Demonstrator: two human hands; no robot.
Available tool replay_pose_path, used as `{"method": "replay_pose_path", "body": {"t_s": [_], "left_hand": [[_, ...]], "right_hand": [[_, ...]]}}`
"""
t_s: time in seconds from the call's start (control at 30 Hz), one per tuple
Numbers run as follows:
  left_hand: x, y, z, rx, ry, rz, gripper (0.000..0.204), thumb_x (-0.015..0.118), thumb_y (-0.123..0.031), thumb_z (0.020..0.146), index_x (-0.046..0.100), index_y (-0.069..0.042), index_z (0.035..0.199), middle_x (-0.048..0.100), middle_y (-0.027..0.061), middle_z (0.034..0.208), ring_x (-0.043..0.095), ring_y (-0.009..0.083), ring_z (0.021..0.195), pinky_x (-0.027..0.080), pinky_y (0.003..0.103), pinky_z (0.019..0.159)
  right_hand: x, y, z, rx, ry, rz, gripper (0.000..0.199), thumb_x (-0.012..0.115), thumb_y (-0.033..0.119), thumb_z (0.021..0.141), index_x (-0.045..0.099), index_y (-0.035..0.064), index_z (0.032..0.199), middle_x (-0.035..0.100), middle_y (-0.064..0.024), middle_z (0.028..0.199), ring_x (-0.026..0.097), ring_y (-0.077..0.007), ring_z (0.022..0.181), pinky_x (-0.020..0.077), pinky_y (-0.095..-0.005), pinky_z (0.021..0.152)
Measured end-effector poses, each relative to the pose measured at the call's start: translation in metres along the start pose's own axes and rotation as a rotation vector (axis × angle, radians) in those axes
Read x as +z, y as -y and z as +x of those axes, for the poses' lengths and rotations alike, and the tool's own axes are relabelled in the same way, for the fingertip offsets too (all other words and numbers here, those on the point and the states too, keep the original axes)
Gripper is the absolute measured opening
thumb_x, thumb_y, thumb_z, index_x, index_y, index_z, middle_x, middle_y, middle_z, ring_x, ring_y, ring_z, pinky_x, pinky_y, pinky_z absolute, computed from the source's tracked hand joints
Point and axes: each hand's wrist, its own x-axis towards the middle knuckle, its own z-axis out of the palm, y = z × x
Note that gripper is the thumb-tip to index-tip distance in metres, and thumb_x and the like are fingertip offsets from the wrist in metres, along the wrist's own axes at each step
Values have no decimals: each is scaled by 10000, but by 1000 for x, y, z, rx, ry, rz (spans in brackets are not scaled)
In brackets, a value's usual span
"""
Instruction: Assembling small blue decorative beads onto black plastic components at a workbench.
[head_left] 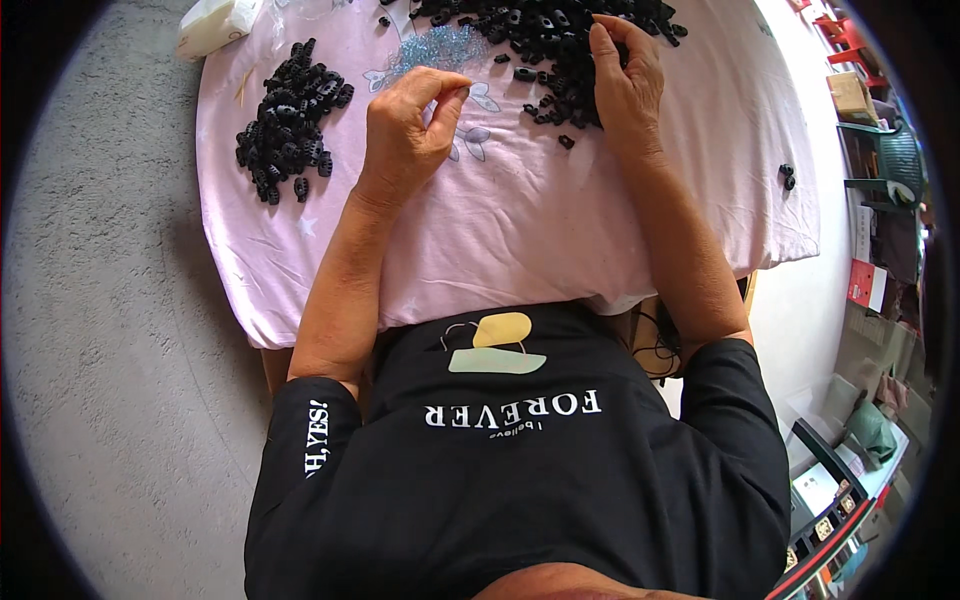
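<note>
Pinching thumb to forefinger with the left hand point(412, 122), below the blue tangle point(440, 48); cannot tell whether on anything. Holding the right hand point(630, 82) curled by the large heap of black pieces point(560, 48), right of the tangle; cannot tell whether gripping; seeing a smaller heap point(290, 122) left of the tangle.

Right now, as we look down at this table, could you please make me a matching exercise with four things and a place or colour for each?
Things:
1. Right hand
2. Smaller black heap
3. Wispy tangle
4. Cloth

Places and colours:
A. Pale blue
B. Near the left edge of the table covering
C. Pink, with a printed leaf pattern
D. At the larger black heap

Pairs: 1-D, 2-B, 3-A, 4-C
</note>
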Motion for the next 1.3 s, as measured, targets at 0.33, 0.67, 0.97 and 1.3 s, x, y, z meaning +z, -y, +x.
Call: {"method": "replay_pose_path", "body": {"t_s": [0.33,0.67,0.97,1.3], "left_hand": [[6,3,-3,-2,13,-46,69,667,-10,845,686,-34,907,676,77,828,636,164,655,503,269,554],[5,-2,-2,-20,20,5,87,667,0,832,681,-35,911,667,89,850,642,203,672,515,287,579],[17,-4,-5,100,37,94,288,670,-7,788,673,-69,1069,654,100,1047,611,291,960,487,372,852],[25,-6,-6,192,167,216,512,623,-1,777,561,-84,1278,559,69,1307,501,278,1202,395,399,983]], "right_hand": [[2,20,-8,-3,34,15,280,565,305,986,659,82,1128,620,-29,1038,567,-126,976,442,-263,877],[3,27,-13,-88,136,25,307,520,306,1002,623,65,1163,661,-36,1062,604,-139,952,464,-265,848],[1,31,-13,-87,247,240,545,399,499,1014,532,47,1288,612,-100,1195,562,-196,1134,414,-302,988],[3,28,-13,-84,290,565,729,370,631,962,441,29,1367,552,-105,1233,523,-203,1167,389,-339,1029]]}}
